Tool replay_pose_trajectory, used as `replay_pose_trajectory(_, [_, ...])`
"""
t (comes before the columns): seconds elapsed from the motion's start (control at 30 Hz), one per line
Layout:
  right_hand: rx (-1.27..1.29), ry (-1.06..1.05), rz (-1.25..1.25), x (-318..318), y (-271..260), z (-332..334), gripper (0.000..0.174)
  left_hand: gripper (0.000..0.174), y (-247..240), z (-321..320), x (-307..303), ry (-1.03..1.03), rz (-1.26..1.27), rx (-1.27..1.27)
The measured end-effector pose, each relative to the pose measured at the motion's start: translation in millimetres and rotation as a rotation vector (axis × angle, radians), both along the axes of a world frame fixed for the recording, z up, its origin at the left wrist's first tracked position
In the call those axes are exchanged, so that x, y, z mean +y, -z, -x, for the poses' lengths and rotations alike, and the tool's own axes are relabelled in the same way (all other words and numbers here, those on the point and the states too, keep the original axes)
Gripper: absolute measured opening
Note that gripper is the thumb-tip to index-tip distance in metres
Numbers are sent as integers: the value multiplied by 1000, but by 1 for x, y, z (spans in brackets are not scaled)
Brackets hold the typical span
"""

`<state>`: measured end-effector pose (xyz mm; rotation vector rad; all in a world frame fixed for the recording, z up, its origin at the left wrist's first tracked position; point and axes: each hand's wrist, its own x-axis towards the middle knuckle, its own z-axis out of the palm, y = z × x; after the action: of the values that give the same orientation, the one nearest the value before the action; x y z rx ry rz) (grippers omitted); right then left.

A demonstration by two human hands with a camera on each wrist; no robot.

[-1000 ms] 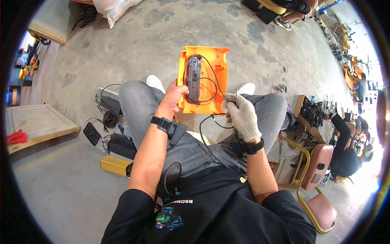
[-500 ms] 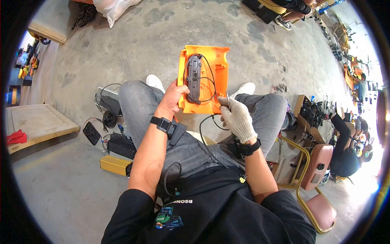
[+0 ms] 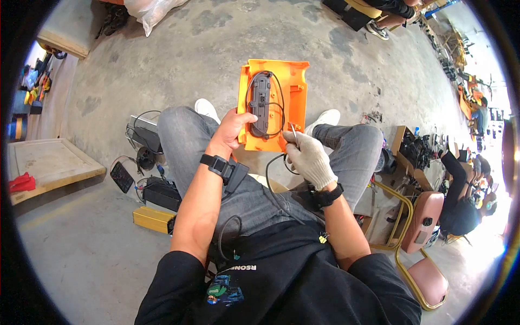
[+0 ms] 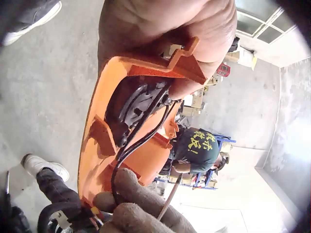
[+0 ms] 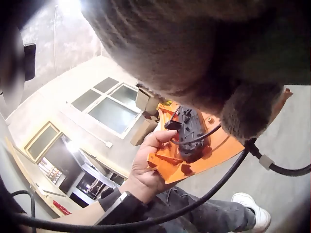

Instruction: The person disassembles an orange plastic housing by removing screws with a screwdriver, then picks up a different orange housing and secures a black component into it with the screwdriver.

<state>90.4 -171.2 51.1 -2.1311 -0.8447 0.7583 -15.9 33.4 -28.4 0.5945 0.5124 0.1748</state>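
Observation:
My bare left hand [image 3: 232,129] grips the left edge of an orange plastic cover [image 3: 294,78], its thumb over the rim. The hollow inside of the cover faces up. Set in it is a long black plastic part [image 3: 260,103], with a thin black cable [image 3: 283,97] looped around and across it. My right hand [image 3: 313,162], in a knitted white glove, is at the cover's lower right corner and holds a thin metal tool [image 4: 170,198]; the tool's kind cannot be told. In the left wrist view the black cable runs against the gloved fingers [image 4: 138,187].
A thicker black cable [image 5: 214,187] hangs from the cover's lower edge toward my lap. Electronics and a yellow metal box [image 3: 154,220] lie on the floor at left. At right stand a box of parts [image 3: 416,149] and a pink folding chair [image 3: 424,222]. Other people are farther off.
My right hand has moved left and slightly inward, bringing the metal tool over the cover's lower right corner. The left hand keeps its grip, and the cover has shifted only slightly.

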Motion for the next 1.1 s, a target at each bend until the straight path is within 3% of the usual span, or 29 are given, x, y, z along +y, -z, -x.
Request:
replay_pose_trajectory(0.07, [88, 4, 42, 3, -7, 1, 28, 37, 4, 0, 2, 25, 5, -31])
replay_pose_trajectory(0.13, [356, 123, 38, 2, -10, 2, 29, 37, 3, 0, 0, 0, 10, -25])
replay_pose_trajectory(0.27, [408, 137, 12, 1, -7, 2, 33, 38, 6, 0, 1, 13, 13, -33])
replay_pose_trajectory(0.37, [346, 122, -86, 6, -8, 7, 37, 39, 5, -2, 0, 8, -4, 2])
replay_pose_trajectory(0.47, [308, 45, 14, 9, -7, 8, 42, 39, 3, -2, 0, 23, 4, -1])
replay_pose_trajectory(0.53, [-39, -80, -121, 8, 10, 9, 43, 39, 1, -2, 0, 31, -28, 22])
replay_pose_trajectory(0.63, [-109, -135, -102, 8, 21, 6, 42, 35, -4, -3, -4, 17, -78, 52])
replay_pose_trajectory(0.93, [-75, -240, -41, 7, 16, 3, 25, 32, -3, -3, -7, 7, -67, 62])
replay_pose_trajectory(1.1, [-95, -188, -29, 10, 19, 6, 22, 33, 2, -3, -4, 10, -71, 59])
